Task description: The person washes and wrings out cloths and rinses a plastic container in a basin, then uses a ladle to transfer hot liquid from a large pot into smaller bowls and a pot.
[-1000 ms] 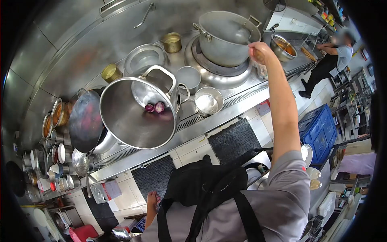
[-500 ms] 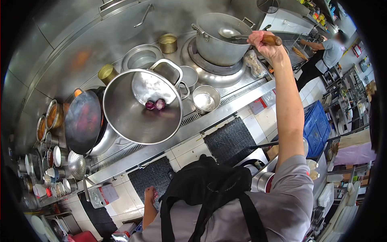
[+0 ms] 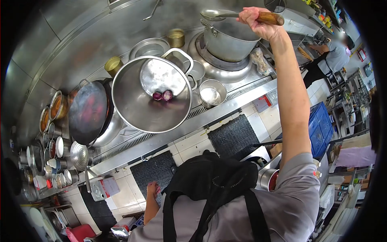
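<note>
My right hand [image 3: 264, 25] is closed round the wooden handle of a metal ladle [image 3: 213, 15]. The ladle's bowl is above the left rim of a big aluminium stockpot [image 3: 229, 45], which sits on a round burner and hides most of its own inside. Low beside my body, my left hand [image 3: 153, 188] hangs over the floor with loosely bent fingers and nothing visible in it. A deep steel pot [image 3: 149, 119] in front of me holds two purple onion pieces [image 3: 162, 96] at its bottom.
Left of the deep pot stands a dark, smoking wok [image 3: 88, 113] with reddish contents. A perforated skimmer [image 3: 80, 155], a small saucepan [image 3: 212, 93] and tins line the counter. Another person [image 3: 332, 56] works at the far right. Blue crates [image 3: 321, 127] stand to the right.
My right hand has lifted the ladle from within the stockpot's opening to above its rim, towards the left. The whole view has shifted slightly. My left hand still hangs low.
</note>
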Demonstrator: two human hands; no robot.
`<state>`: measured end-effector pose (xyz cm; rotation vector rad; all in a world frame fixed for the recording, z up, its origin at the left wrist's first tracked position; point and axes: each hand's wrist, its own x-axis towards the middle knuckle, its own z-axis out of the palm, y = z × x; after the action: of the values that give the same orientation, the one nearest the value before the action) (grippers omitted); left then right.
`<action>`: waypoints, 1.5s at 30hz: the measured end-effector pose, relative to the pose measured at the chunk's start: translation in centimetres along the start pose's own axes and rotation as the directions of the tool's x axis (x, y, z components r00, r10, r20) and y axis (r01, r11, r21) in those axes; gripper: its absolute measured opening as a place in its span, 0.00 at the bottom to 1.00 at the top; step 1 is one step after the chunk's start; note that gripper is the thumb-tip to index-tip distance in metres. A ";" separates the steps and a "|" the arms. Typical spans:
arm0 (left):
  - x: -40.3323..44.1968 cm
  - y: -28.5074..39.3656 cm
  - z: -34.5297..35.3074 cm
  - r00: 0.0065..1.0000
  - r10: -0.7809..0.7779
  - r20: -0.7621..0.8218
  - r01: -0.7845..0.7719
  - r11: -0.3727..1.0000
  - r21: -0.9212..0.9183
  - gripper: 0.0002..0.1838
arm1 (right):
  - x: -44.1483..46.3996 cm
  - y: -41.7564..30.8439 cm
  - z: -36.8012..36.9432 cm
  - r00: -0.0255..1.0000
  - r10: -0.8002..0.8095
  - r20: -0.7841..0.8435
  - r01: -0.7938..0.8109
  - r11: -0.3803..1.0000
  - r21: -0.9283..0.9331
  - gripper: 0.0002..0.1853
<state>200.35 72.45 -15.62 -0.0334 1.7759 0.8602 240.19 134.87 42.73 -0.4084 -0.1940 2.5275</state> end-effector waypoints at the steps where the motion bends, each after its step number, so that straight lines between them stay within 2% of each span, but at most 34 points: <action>1: -0.1 -0.2 0.0 1.000 -0.028 0.015 0.028 0.999 -0.032 0.09 | 0.4 0.2 0.1 1.000 0.005 0.004 -0.005 1.000 0.000 0.18; 7: -1.1 -1.0 -0.4 0.998 -0.033 -0.056 0.029 0.998 -0.062 0.09 | 2.5 3.2 0.2 0.995 0.096 0.035 -0.094 0.995 -0.037 0.20; 10: -1.0 -1.8 -0.9 1.000 -0.021 -0.012 0.020 0.993 -0.113 0.10 | 2.9 5.3 -0.3 0.998 0.049 0.032 -0.045 0.992 -0.119 0.20; 11: -1.1 -2.2 -1.1 0.999 -0.026 -0.020 0.023 0.993 -0.113 0.10 | 3.2 5.6 -0.9 0.997 0.067 0.039 -0.061 0.990 -0.124 0.12; 12: -1.1 -2.4 -1.1 0.999 -0.035 -0.037 0.031 0.992 -0.122 0.10 | 3.6 5.9 -1.7 0.995 0.083 0.046 -0.077 0.989 -0.129 0.10; 16: -1.3 -4.1 -1.1 0.992 -0.103 -0.072 0.090 0.980 -0.175 0.12 | 4.6 7.1 -5.1 0.990 0.127 0.058 -0.120 0.988 -0.099 0.10; 18: -2.6 -3.6 -1.3 0.992 -0.090 -0.091 0.079 0.990 -0.114 0.12 | 4.9 7.9 -7.2 0.990 0.122 0.064 -0.114 0.987 -0.113 0.10; 20: -4.1 -2.5 -0.8 0.991 -0.078 -0.111 0.072 0.996 -0.055 0.12 | 5.2 8.8 -9.5 0.994 0.111 0.010 -0.109 0.990 -0.084 0.10; 21: -4.7 -2.1 -0.6 0.987 -0.095 -0.127 0.093 0.995 -0.024 0.12 | 5.0 9.5 -10.5 0.997 0.064 -0.051 -0.070 0.988 -0.136 0.10; 24: -5.5 -1.9 -0.6 0.984 -0.098 -0.147 0.097 0.995 -0.017 0.12 | 5.6 10.8 -15.7 0.999 0.027 -0.035 -0.036 0.965 -0.261 0.10; 26: -5.6 -2.0 -0.7 0.985 -0.081 -0.149 0.076 0.996 -0.038 0.11 | 5.5 12.3 -17.1 0.973 -0.033 -0.227 -0.050 0.935 -0.352 0.12; 27: -5.6 -2.1 -0.9 0.987 -0.076 -0.144 0.076 0.997 -0.008 0.10 | 5.7 12.8 -18.2 0.961 -0.093 -0.261 -0.032 0.899 -0.437 0.14; 28: -5.6 -1.9 -0.9 0.988 -0.071 -0.136 0.075 0.997 0.023 0.09 | 6.2 13.1 -19.7 0.965 -0.152 -0.213 -0.021 0.767 -0.641 0.13; 30: -6.0 -1.3 -0.6 0.986 -0.062 -0.155 0.069 0.997 0.038 0.09 | 6.6 14.0 -22.0 0.935 -0.236 -0.264 -0.070 0.608 -0.791 0.11; 31: -5.9 -1.1 -0.5 0.984 -0.054 -0.170 0.064 0.996 0.054 0.08 | 6.6 14.5 -22.6 0.935 -0.236 -0.264 -0.069 0.608 -0.791 0.11; 33: -5.5 -0.8 -0.4 0.987 -0.055 -0.149 0.059 0.998 0.023 0.07 | 6.6 15.4 -23.7 0.884 -0.358 -0.302 -0.112 0.464 -0.879 0.07; 34: -5.4 -0.6 -0.4 0.990 -0.057 -0.127 0.056 0.998 -0.007 0.07 | 6.3 16.2 -23.9 0.882 -0.360 -0.303 -0.112 0.466 -0.878 0.07; 35: -5.2 -0.4 -0.3 0.991 -0.057 -0.125 0.057 0.998 -0.003 0.07 | 6.0 17.0 -24.1 0.844 -0.441 -0.307 -0.133 0.381 -0.915 0.08; 36: -5.2 0.1 0.1 0.989 -0.061 -0.131 0.064 0.998 0.018 0.07 | 5.7 17.4 -24.5 0.800 -0.520 -0.300 -0.162 0.295 -0.942 0.10; 37: -5.1 0.4 0.3 0.988 -0.065 -0.137 0.071 0.997 0.039 0.07 | 5.4 17.2 -25.4 0.816 -0.505 -0.280 -0.226 0.167 -0.960 0.19; 38: -5.0 0.7 0.4 0.989 -0.063 -0.134 0.069 0.997 0.042 0.07 | 5.0 17.3 -26.7 0.814 -0.508 -0.281 -0.226 0.168 -0.959 0.19; 39: -4.8 0.9 0.5 0.990 -0.066 -0.128 0.070 0.997 0.030 0.07 | 4.6 17.6 -28.2 0.798 -0.590 -0.120 -0.211 -0.088 -0.973 0.21; 41: -4.3 1.1 0.7 0.991 -0.066 -0.119 0.068 0.997 0.020 0.08 | 2.4 18.2 -29.0 0.781 -0.608 0.139 -0.165 -0.417 -0.894 0.27; 42: -4.1 1.2 0.7 0.991 -0.076 -0.114 0.076 0.997 -0.003 0.08 | 1.3 18.4 -29.0 0.780 -0.611 0.139 -0.167 -0.416 -0.894 0.27; 45: -3.3 1.5 1.1 0.989 -0.097 -0.115 0.093 0.995 -0.039 0.09 | -0.8 18.6 -28.4 0.699 -0.619 0.358 -0.039 -0.533 -0.845 0.28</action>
<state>201.90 72.92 -12.22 -0.1924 1.8530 0.8329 240.65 120.42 12.01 -1.2157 -2.0691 0.6047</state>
